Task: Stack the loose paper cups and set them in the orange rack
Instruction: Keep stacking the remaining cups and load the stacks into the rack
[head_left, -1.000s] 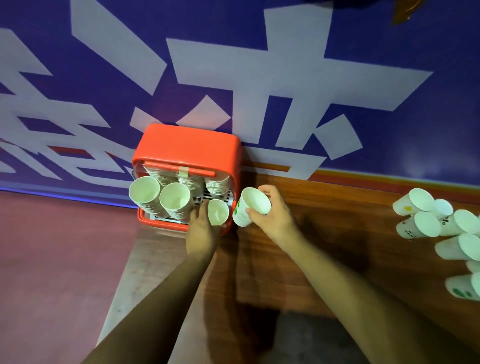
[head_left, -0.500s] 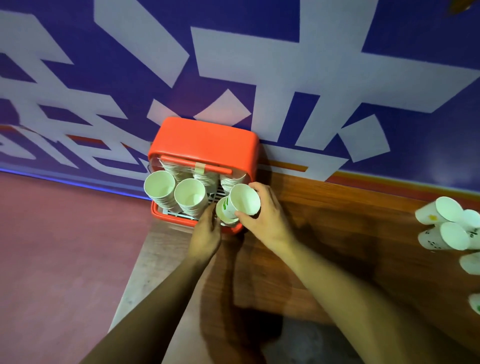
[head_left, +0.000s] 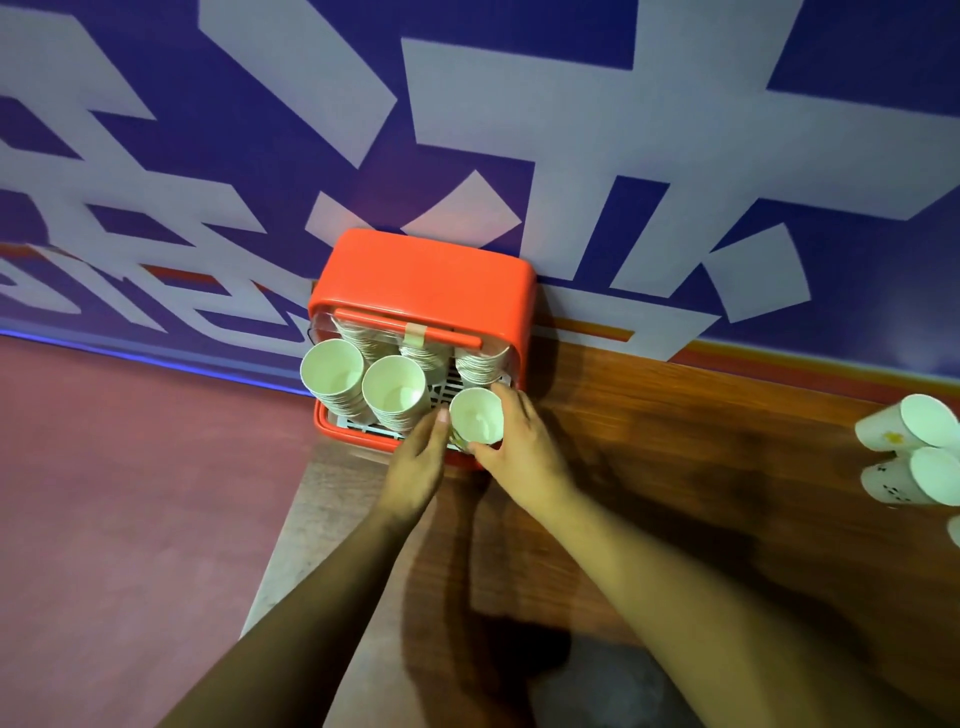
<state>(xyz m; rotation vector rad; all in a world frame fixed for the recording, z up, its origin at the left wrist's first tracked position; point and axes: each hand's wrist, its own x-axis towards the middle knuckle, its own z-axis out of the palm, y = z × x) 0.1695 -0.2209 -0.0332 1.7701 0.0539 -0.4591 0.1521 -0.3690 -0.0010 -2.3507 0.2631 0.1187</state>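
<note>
As the right hand (head_left: 524, 447) grips it, the white cup (head_left: 475, 415) gapes.

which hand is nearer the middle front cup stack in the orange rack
Left. The left hand lies just right of the middle front cup stack; the right hand is farther right, holding the front-right cup.

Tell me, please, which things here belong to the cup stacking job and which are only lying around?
Belong to the job: rack, cup stacks inside it, cup gripped by the right hand with the left hand beside it, loose cups at the right edge.
Only surroundings: table, blue wall, reddish floor.
</note>
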